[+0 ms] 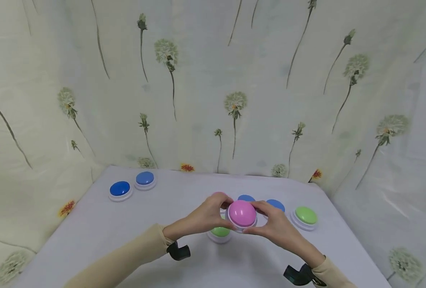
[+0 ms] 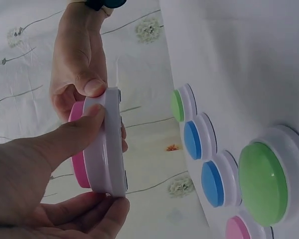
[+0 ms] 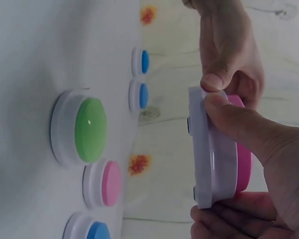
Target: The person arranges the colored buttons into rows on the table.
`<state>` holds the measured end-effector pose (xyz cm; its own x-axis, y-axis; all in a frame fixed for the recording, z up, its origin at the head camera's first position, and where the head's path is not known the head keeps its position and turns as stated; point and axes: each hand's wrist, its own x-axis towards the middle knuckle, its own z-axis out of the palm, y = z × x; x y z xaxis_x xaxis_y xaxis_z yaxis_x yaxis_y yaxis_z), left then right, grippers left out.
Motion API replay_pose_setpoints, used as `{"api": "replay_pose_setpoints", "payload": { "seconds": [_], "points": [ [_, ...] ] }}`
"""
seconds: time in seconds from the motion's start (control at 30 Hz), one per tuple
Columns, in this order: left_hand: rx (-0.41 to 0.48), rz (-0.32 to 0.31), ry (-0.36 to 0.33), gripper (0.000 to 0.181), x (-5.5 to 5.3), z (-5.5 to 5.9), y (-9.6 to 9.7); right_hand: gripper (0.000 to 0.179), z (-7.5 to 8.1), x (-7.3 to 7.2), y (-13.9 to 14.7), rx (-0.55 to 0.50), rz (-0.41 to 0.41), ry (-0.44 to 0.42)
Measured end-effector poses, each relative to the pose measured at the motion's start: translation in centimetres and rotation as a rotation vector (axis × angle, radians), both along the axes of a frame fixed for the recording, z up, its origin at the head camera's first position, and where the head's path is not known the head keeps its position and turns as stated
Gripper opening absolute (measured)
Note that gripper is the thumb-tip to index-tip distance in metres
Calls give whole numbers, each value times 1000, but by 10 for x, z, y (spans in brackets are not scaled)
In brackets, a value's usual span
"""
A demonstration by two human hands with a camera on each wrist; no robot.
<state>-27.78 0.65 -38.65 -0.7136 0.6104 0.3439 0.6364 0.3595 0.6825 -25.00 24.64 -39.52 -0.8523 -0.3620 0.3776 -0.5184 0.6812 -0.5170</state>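
Between both hands, above the table, is a round push button [image 1: 242, 213] with a glossy pink dome and a white base. My left hand [image 1: 210, 214] grips its left side, thumb at the near edge and fingers at the far edge. From the other side my right hand [image 1: 277, 228] holds the rim the same way. In the left wrist view the button's flat underside, with small dark feet, faces the table. Below and behind it stands a green button [image 1: 220, 232], partly covered by the left hand. A second pink button [image 3: 111, 183] sits beside the green one.
Two blue buttons [image 1: 246, 198] [image 1: 275, 205] stand behind the right hand, partly hidden. Farther right is another green button [image 1: 306, 215]. At the table's back left are two more blue buttons [image 1: 120, 188] [image 1: 145, 178]. A dandelion-patterned curtain [image 1: 198, 100] surrounds the white table [image 1: 90, 240].
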Motion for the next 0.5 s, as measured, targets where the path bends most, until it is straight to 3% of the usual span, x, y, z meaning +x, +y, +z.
{"api": "replay_pose_setpoints", "payload": {
  "seconds": [0.27,0.5],
  "points": [
    [-120,-31,41,60,-19,-13,32,75,-11,-4,28,-13,-24,-91],
    [-205,-51,34,54,-38,-37,54,78,-40,-16,43,-27,-65,-225]
  ]
}}
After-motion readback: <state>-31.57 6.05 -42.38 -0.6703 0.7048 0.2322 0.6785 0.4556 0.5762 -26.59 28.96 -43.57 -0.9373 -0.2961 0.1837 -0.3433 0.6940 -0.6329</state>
